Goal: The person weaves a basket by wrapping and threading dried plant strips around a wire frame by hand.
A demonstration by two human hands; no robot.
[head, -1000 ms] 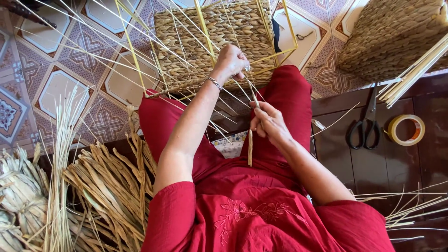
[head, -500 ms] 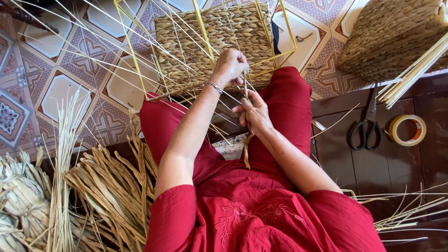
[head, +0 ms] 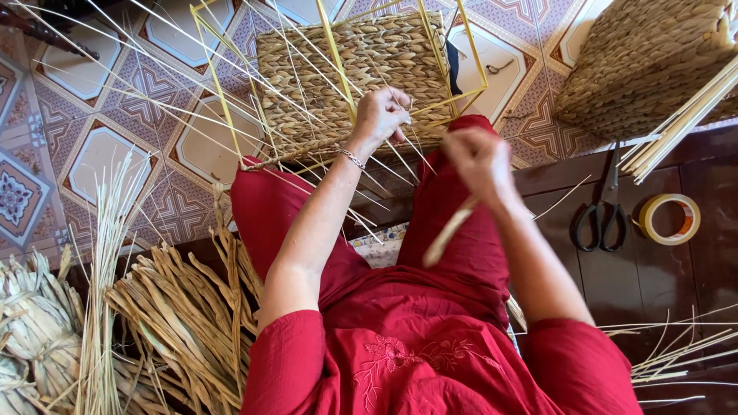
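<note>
A half-woven straw basket (head: 346,73) on a yellow wire frame (head: 219,100) rests against my knees, with thin pale stakes fanning out from it. My left hand (head: 380,115) grips the near woven edge among the stakes. My right hand (head: 478,160), blurred with motion, is closed on a flat dried straw strand (head: 446,234) that hangs down over my red-clothed lap.
A pile of dried straw strands (head: 184,307) and thin reeds lies at my left. Black scissors (head: 603,207) and a roll of tape (head: 669,219) sit on the dark wooden surface at right. A finished woven basket (head: 646,61) stands at upper right, over patterned floor tiles.
My right hand has moved up from my lap toward the basket edge, pulling the straw strand with it. My left hand has stayed at the weave.
</note>
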